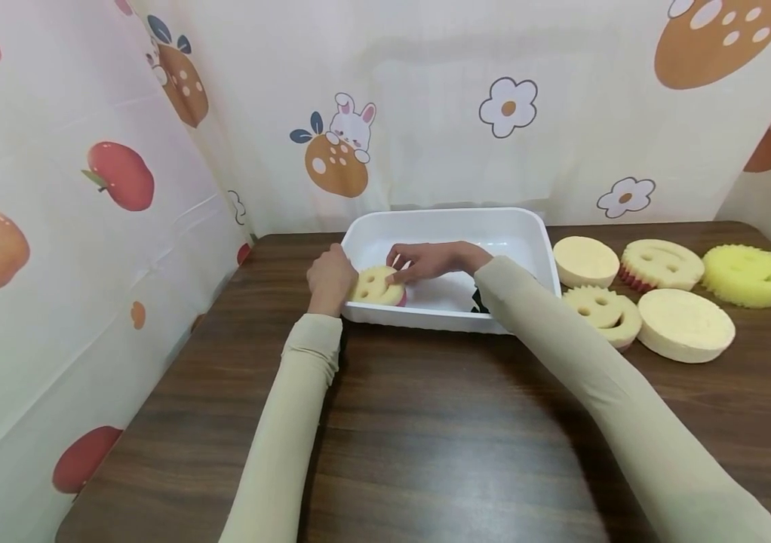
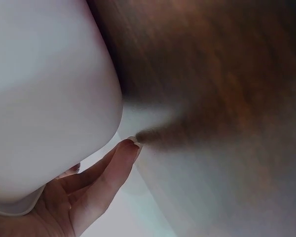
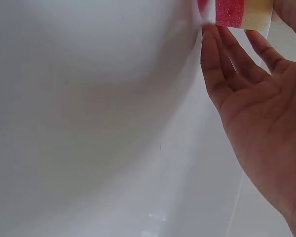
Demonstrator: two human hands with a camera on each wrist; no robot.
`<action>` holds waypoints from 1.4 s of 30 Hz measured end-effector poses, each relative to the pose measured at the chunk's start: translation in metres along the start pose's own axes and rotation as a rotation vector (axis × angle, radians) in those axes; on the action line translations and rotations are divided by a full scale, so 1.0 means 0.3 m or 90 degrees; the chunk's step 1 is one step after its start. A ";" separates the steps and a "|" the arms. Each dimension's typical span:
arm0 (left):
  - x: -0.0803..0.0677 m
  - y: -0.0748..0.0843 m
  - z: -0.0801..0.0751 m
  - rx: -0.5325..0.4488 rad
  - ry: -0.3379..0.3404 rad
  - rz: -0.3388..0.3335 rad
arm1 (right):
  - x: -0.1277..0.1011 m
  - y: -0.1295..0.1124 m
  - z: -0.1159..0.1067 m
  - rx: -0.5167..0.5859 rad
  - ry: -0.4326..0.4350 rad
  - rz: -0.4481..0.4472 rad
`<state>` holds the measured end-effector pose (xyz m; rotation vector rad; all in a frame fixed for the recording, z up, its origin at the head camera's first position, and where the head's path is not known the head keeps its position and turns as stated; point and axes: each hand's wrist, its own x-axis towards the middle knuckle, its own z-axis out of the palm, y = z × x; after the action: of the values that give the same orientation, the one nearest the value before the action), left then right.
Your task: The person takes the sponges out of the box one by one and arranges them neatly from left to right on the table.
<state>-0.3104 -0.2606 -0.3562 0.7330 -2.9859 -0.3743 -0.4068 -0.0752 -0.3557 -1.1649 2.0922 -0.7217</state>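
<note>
The smiley sponge (image 1: 376,286) sits in the near left corner of the white tub (image 1: 520,219), leaning against the tub's front wall. The right hand (image 1: 429,261) reaches into the tub with its fingers nearly straight, and the fingertips (image 3: 222,42) touch the sponge's edge, where a red layer shows under the yellow. The left hand (image 1: 330,279) rests against the outside of the tub's left corner, fingers relaxed and extended rather than curled round anything.

The likeliest trouble, as I judge it, is the sponge slipping: straight fingertips on a soft edge give little hold, so it could flop flat or tip over the rim. The light tub could also slide on the table (image 1: 426,422) if the left hand pushes unevenly.

The sponge's back is hidden by the right hand. Whether the left palm truly presses the tub is hard to tell, as its wrist view is blurred. A dark object behind the right sleeve, inside the tub, is too covered to identify.
</note>
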 end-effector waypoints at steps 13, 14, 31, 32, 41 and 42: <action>-0.002 -0.004 -0.004 -0.010 0.003 0.002 | -0.001 0.012 0.001 0.175 -0.047 0.050; -0.002 -0.004 -0.004 -0.010 0.004 0.002 | -0.001 0.012 0.002 0.180 -0.046 0.051; -0.009 0.004 -0.008 -0.001 -0.013 -0.012 | -0.019 0.016 0.000 0.248 -0.056 0.084; -0.009 0.003 -0.008 0.000 -0.012 -0.012 | -0.018 0.016 -0.001 0.248 -0.057 0.086; -0.010 -0.003 -0.002 0.007 -0.001 0.005 | -0.027 0.014 -0.008 0.250 -0.052 0.091; -0.010 -0.003 -0.002 0.009 0.001 0.008 | -0.028 0.012 -0.010 0.243 -0.051 0.092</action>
<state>-0.3072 -0.2603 -0.3557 0.7158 -2.9930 -0.3535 -0.4075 -0.0656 -0.3542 -0.8097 1.8455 -0.9386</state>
